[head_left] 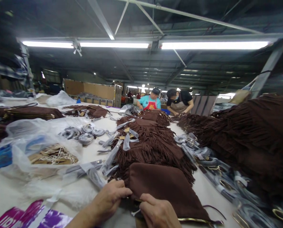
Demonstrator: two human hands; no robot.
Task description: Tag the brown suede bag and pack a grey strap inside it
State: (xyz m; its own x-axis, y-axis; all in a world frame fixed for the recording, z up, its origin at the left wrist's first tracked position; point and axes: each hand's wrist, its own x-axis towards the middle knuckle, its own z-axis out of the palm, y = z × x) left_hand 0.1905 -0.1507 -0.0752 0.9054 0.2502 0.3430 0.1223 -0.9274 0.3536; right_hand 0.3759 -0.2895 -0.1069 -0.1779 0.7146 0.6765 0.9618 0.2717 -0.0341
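Note:
A brown suede bag (165,186) lies flat at the near edge of the white table (3,190). My left hand (109,199) is closed, its fingers pinching the bag's left edge. Close to it on the right, my right hand (159,212) is closed on the bag's lower edge, beside a gold trim. Behind the bag runs a pile of brown fringed bags (151,142) with wrapped straps (112,152) lying on it.
Clear plastic bags with tags (49,155) sit at left, coiled wrapped straps (85,134) behind them. A big heap of fringed bags (250,139) fills the right. Two people (165,103) work at the far end. A purple printed sheet (24,218) lies at near left.

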